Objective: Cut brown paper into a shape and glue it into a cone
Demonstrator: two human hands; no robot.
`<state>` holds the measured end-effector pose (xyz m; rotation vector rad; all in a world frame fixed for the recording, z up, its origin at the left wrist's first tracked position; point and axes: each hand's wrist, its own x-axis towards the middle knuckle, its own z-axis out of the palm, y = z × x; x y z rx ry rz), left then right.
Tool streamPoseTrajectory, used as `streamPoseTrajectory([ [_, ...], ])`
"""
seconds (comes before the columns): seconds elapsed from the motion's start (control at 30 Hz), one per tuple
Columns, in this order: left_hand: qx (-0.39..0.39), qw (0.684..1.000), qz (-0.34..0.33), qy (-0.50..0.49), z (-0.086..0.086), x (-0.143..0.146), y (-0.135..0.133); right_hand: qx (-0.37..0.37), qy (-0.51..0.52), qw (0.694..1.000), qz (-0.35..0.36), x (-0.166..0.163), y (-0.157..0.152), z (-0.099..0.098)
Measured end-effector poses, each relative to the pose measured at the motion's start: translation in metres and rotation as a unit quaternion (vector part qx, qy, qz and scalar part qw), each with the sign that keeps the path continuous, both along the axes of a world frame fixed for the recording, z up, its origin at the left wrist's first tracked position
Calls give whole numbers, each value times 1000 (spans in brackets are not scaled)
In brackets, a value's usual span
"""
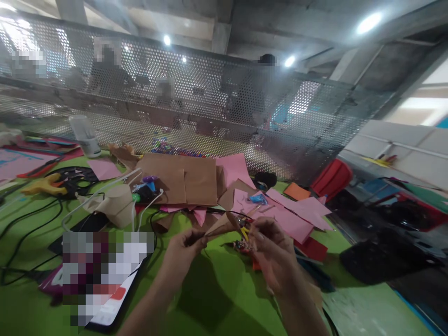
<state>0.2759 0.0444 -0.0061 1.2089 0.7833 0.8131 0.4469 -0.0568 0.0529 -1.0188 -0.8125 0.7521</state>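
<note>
My left hand (184,254) pinches the narrow end of a rolled brown paper cone (223,225) between thumb and fingers. The cone's wider end points right, toward my right hand (276,254). That hand's fingertips are pressed together just beside the cone; whatever they pinch, if anything, is too small to tell. Small yellow and multicoloured bits (243,240) show between the hands, partly behind my right fingers. Beyond the hands stands or lies a folded brown paper piece (196,179), with pink paper sheets (290,214) to its right.
A phone (117,294) with a lit screen lies at the left, near black and white cables (26,249). Farther back are a yellow-handled tool (47,185), a clear plastic cup (86,137) and a tape roll (117,203). A perforated metal screen (196,102) closes the table's far side.
</note>
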Motion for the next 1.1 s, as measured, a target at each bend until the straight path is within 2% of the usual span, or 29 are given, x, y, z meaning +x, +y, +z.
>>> streamPoseTrajectory([
  [0.17,3,1000,-4,-2,3,-1,-3,-61,-13,998,-32,5,6,-10],
  [0.3,12,1000,-2,7,3,-1,-2,-81,-120,989,-39,1,6,-9],
  [0.47,48,999,-7,17,0,0,0,-99,-313,940,-89,-8,7,-11],
  [0.57,67,997,-6,25,-3,0,0,-85,-363,920,-118,-9,8,-15],
  [0.63,76,996,-8,35,-4,0,0,-83,-356,921,-133,-8,7,-15],
  [0.73,77,996,-4,37,-3,0,0,-83,-281,944,-155,-5,6,-11],
  [0.83,69,997,5,31,-2,-1,0,-47,-178,970,-156,-3,4,-8],
  [0.93,55,998,-5,23,-1,-1,0,-14,-149,978,-147,-2,4,-6],
  [1.1,37,999,-33,6,1,0,-1,-76,-132,984,-90,-1,7,-8],
])
